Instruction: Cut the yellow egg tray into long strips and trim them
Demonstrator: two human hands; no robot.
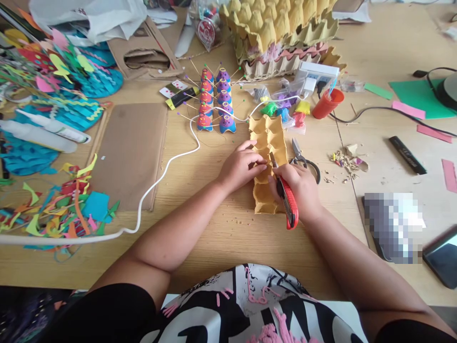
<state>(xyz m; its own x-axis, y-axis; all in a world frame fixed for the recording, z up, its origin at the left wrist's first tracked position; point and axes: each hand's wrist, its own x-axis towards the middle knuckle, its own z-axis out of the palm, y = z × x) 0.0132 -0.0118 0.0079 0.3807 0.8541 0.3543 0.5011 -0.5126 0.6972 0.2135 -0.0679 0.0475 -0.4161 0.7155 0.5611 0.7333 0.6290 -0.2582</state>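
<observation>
A two-row strip of yellow egg carton (264, 194) lies on the table in front of me, its cups facing up. My left hand (242, 166) rests on the strip's left side, fingers bent over the edge and into the cups. In my right hand (299, 188) is a red utility knife (290, 205), with its blade pointing away from me over the middle of the strip. Whether the blade touches the cardboard I cannot tell. Scissors (303, 161) with dark handles lie just right of the strip, partly behind my right hand.
Painted egg-carton figures (205, 100) stand behind, with pins sticking out. A white cable (167, 166) crosses the table's left side. Stacked egg trays (282, 28), clay packets (285, 107) and a red cup (327, 103) are at the back. Paper scraps (71, 205) lie left, a phone (442, 257) right.
</observation>
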